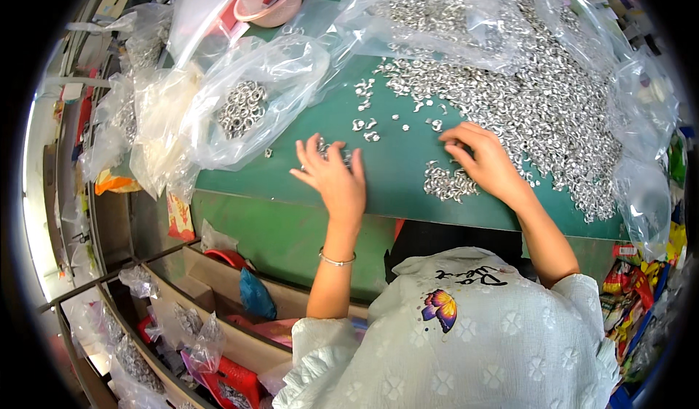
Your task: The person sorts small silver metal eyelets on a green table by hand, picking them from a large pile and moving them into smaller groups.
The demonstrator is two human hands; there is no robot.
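My left hand [333,180] is over the green tabletop with its fingers spread. Several small silvery metal pieces [324,147] show between and beyond its fingers; whether the palm touches them is hidden. My right hand [486,163] has bent fingers pointing left, with a gap between thumb and forefinger and nothing visible in it. Beside it, toward me, lies a small heap of curved metal pieces [448,182]. A few loose pieces [435,125] lie just past its fingertips, and others [365,129] are scattered between the two hands.
A large spread of metal pieces [539,110] covers the table's right side, partly on clear plastic [633,118]. At left, an open plastic bag [284,67] holds metal rings [242,109]. A pink bowl [269,5] stands at the back. Below the table's front edge are open drawers [218,292].
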